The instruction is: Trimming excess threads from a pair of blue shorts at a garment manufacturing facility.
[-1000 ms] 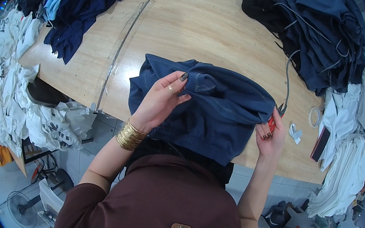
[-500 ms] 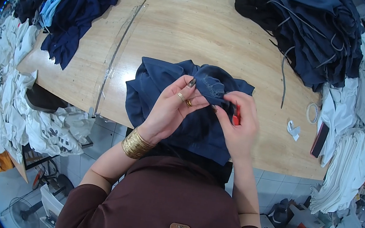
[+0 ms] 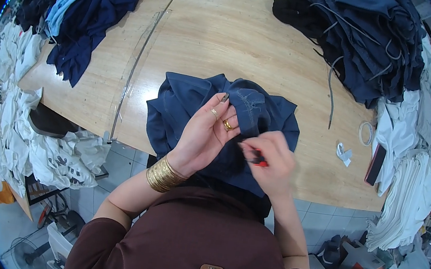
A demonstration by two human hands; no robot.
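Note:
A dark navy garment (image 3: 177, 95) lies bunched at the table's near edge, with a strip of pale, loose-threaded stitching facing up. My left hand (image 3: 208, 128), with rings and a wide gold bangle, pinches the cloth between thumb and fingers just left of that stitching. Closed around a small red-and-black tool (image 3: 258, 159), my right hand (image 3: 276, 161) is at the lower right of the stitched part. Most of the tool is hidden in the palm, so its kind does not show. Whether the right fingertips touch the cloth is hard to tell.
Dark navy garments with cords (image 3: 369, 46) are heaped at the far right, blue ones (image 3: 101, 13) at the far left. White cloth hangs along both sides. A tape roll (image 3: 365, 133), a white scrap (image 3: 343, 154) and a phone-like slab (image 3: 376, 165) lie on the right.
My right hand has moved down and turned, drawing away from the stitching with the red-and-black tool. More of the stitched strip shows. My left hand keeps its pinch, slightly lower.

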